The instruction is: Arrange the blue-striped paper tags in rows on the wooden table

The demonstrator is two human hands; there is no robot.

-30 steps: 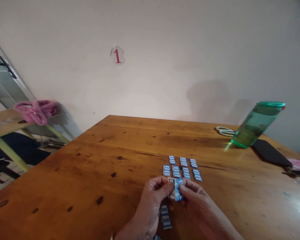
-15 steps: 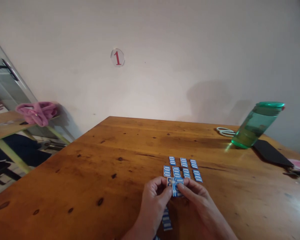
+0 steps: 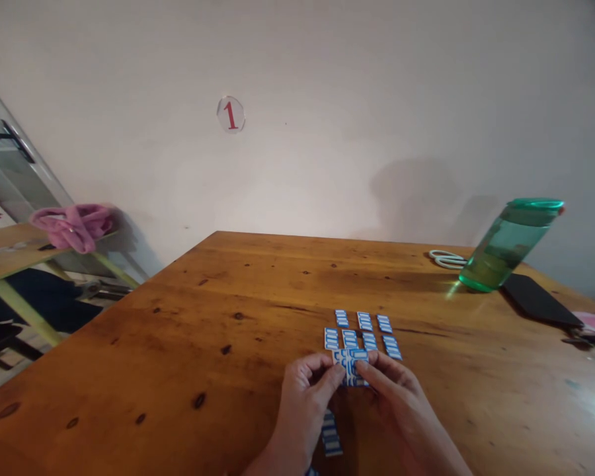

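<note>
Between my two hands is a small blue-and-white printed sheet (image 3: pixel 350 367), raised a little above the table. My left hand (image 3: pixel 307 390) pinches its left edge with thumb and forefinger. On the right side, my right hand (image 3: pixel 391 380) grips it with the thumb on the front face. Just beyond lie several small blue-and-white pieces (image 3: pixel 349 339) in two rows on the wood. Nearer to me, partly covered by my left hand, another strip of such pieces (image 3: pixel 331 439) rests on the table. The fine print is too small to read.
The wooden table (image 3: pixel 203 330) reaches to a pale wall. At the right stand a green bottle (image 3: pixel 510 244), a white cable (image 3: pixel 446 259) and a black flat case (image 3: pixel 540 301). To the left, a pink cloth (image 3: pixel 74 226) lies on another table.
My hands have drawn slightly apart, and the printed sheet between them looks wider and shows more of its left part. The pieces on the table have stayed put.
</note>
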